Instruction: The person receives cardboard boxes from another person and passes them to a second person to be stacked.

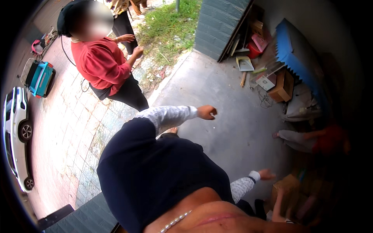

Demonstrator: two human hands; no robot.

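Observation:
My left hand [207, 112] hangs out over the grey concrete floor [230, 137] in a pale patterned sleeve. Its fingers are loosely curled, with a small gap between thumb and fingers, and nothing shows in it. On the other side, my right hand [266, 174] reaches out low at my side, blurred, near a cardboard box [287, 183]. Whether its fingers are closed cannot be made out. Another person's bare arm [279, 205] lies against that box. One foot of mine [173, 130] shows on the floor.
A person in a red top [102, 62] stands outside on the paving [67, 125]. Another person in grey trousers [297, 139] is at the dim right. A dustpan [244, 63], a cardboard box [282, 86] and a blue serrated-edged sheet [287, 43] crowd the wall. Outside are a white car [17, 139] and a teal vehicle [42, 78].

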